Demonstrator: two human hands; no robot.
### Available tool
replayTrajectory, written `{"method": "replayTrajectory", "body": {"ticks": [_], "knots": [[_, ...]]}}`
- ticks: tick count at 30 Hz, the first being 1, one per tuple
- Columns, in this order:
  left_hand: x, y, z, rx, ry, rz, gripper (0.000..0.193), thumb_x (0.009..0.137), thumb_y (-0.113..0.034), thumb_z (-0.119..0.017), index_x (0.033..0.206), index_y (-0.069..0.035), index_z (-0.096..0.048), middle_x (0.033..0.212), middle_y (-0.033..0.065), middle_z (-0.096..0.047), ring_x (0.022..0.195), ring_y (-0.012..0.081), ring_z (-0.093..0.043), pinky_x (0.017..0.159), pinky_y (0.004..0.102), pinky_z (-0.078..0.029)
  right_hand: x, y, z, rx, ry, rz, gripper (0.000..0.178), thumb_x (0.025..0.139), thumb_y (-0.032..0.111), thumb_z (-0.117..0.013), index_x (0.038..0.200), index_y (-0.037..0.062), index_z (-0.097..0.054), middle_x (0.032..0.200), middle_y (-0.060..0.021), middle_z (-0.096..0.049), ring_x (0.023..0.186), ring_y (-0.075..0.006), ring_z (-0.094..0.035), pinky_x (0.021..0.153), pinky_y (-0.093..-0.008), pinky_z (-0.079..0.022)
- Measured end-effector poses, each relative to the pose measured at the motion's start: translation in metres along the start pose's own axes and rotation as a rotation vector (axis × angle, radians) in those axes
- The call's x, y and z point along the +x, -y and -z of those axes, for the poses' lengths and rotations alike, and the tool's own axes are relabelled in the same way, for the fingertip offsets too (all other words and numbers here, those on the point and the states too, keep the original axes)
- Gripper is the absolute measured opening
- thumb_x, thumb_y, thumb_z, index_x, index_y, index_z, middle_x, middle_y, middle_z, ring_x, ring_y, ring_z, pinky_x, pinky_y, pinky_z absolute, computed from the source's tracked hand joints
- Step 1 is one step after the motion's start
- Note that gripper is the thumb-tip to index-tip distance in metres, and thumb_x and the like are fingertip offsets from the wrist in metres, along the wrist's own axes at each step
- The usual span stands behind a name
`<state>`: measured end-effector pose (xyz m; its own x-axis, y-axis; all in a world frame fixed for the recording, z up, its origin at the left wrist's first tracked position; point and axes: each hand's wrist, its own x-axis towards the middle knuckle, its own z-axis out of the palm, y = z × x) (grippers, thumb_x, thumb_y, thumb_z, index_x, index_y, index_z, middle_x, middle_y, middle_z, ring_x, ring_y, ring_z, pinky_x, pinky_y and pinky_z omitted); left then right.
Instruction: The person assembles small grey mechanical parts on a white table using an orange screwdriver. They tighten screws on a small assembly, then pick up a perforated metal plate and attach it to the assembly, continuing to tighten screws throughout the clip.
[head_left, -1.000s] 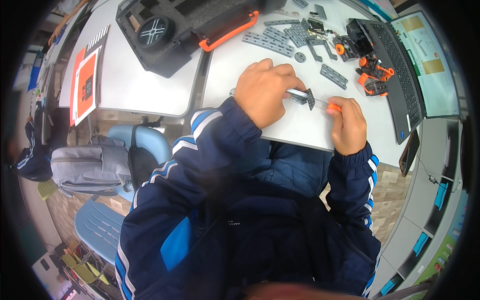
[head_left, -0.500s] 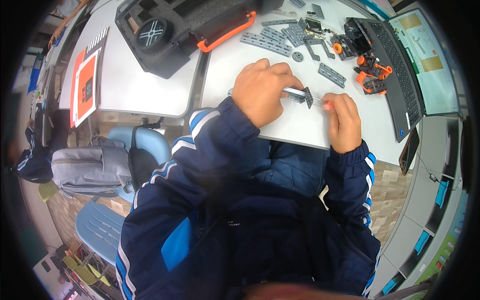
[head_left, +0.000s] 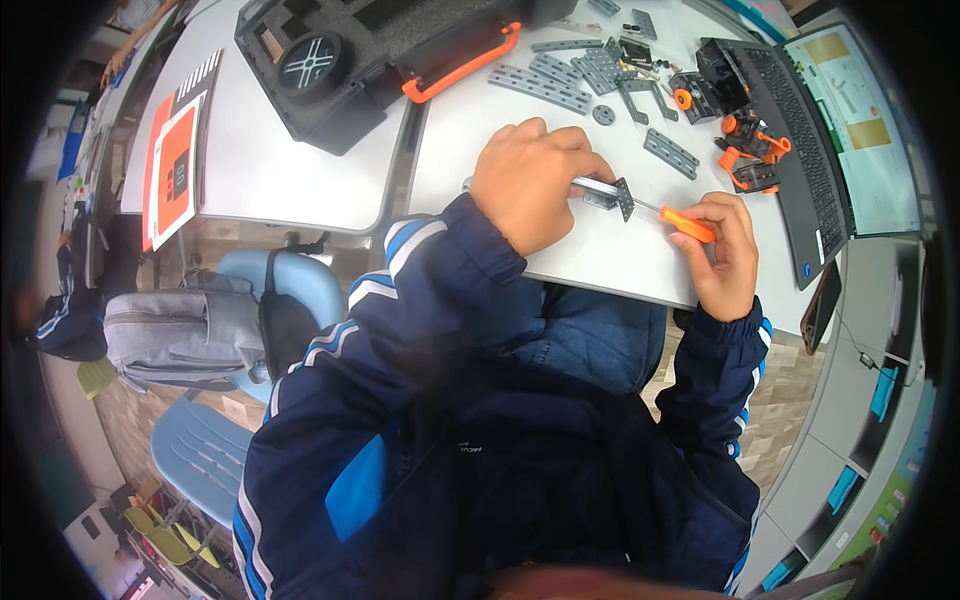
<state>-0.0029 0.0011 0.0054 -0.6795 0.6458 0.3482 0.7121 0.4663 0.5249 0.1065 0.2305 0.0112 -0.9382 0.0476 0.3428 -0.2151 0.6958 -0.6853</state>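
My left hand (head_left: 533, 185) is closed around a silvery metal bar (head_left: 597, 186), which pokes out to the right between thumb and fingers. Across the bar's right end stands a small dark plate with holes (head_left: 625, 200). From the right, the thin shaft of an orange-handled screwdriver (head_left: 688, 225) reaches that plate; whether its tip sits in a screw is too small to tell. Fingertips of my right hand (head_left: 726, 255) pinch the orange handle near its end. Both hands are just above the white table (head_left: 580, 263), close to its front edge.
Grey perforated metal strips (head_left: 540, 90) and small parts lie beyond my hands. Black and orange modules (head_left: 752, 155) sit beside an open laptop (head_left: 800, 150) at right. A black case with an orange handle (head_left: 460, 65) and a booklet (head_left: 178, 170) are at left.
My right hand has shifted right and its fingers have loosened from around the screwdriver, so the orange handle now shows. My left hand keeps its hold on the bar.
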Motion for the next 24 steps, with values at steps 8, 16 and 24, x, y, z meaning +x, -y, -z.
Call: {"method": "replayTrajectory", "body": {"ticks": [8,16,24], "knots": [[0.000,0.000,0.000,0.001,-0.008,-0.011,0.035,0.071,0.005,-0.069,0.095,-0.019,-0.073,0.090,-0.0024,-0.065,0.076,0.0236,-0.053,0.075,0.0326,-0.045,-0.011,-0.003,0.000,0.181,-0.173,-0.117,0.023,0.076,-0.009,-0.072,0.098,-0.0051,-0.067,0.104,-0.0135,-0.063,0.092,-0.0183,-0.063,0.079,-0.0281,-0.054],[0.000,0.000,0.000,0.002,-0.004,-0.001,0.035,0.070,0.005,-0.069,0.095,-0.019,-0.073,0.090,-0.0024,-0.065,0.077,0.0242,-0.053,0.076,0.0334,-0.045,-0.011,0.000,0.000,-0.028,-0.166,-0.178,0.016,0.083,-0.002,-0.067,0.098,-0.0050,-0.068,0.092,-0.0122,-0.068,0.077,-0.0141,-0.064,0.070,-0.0251,-0.052],[0.001,-0.002,0.001,-0.001,-0.004,0.013,0.034,0.070,0.006,-0.068,0.094,-0.018,-0.073,0.090,-0.0026,-0.065,0.078,0.0249,-0.054,0.076,0.0347,-0.045,-0.008,-0.003,-0.006,0.187,-0.111,-0.339,0.013,0.087,0.001,-0.061,0.097,-0.0037,-0.068,0.083,-0.0075,-0.068,0.074,-0.0115,-0.059,0.072,-0.0239,-0.047]]}}
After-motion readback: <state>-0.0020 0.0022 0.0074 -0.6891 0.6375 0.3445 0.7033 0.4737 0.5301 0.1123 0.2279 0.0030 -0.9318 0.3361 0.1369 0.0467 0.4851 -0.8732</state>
